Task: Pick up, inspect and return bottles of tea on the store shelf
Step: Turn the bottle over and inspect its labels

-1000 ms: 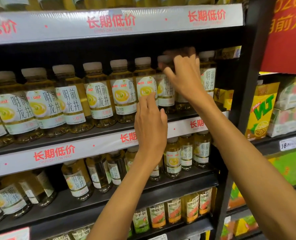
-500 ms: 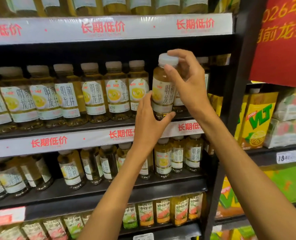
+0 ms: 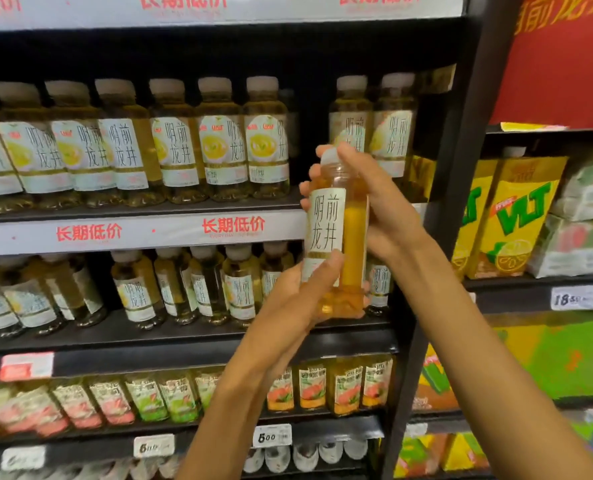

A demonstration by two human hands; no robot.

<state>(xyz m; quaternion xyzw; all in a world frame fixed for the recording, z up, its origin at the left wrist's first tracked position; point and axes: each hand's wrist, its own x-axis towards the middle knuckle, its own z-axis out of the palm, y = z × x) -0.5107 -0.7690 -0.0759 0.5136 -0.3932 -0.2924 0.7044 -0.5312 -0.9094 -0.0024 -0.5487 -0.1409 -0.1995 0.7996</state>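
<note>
A tea bottle point(image 3: 336, 233) with golden liquid, a white cap and a white label with black characters is held upright in front of the shelves. My right hand point(image 3: 381, 202) grips its upper part and neck, fingers wrapped around the far side. My left hand point(image 3: 298, 292) holds its lower part, with the thumb across the label's bottom edge. Behind it, a gap point(image 3: 308, 140) shows in the row of matching tea bottles point(image 3: 218, 140) on the upper shelf point(image 3: 142, 230).
More tea bottles point(image 3: 198, 285) stand on the shelf below, and fruit-labelled bottles point(image 3: 343, 386) fill a lower one. A black shelf upright point(image 3: 457, 202) stands just right of my hands. Yellow drink cartons point(image 3: 516, 216) sit in the bay to the right.
The bottle has come off the upper shelf and moved down and toward me. My left hand has taken hold of its base, and the view has tilted down.
</note>
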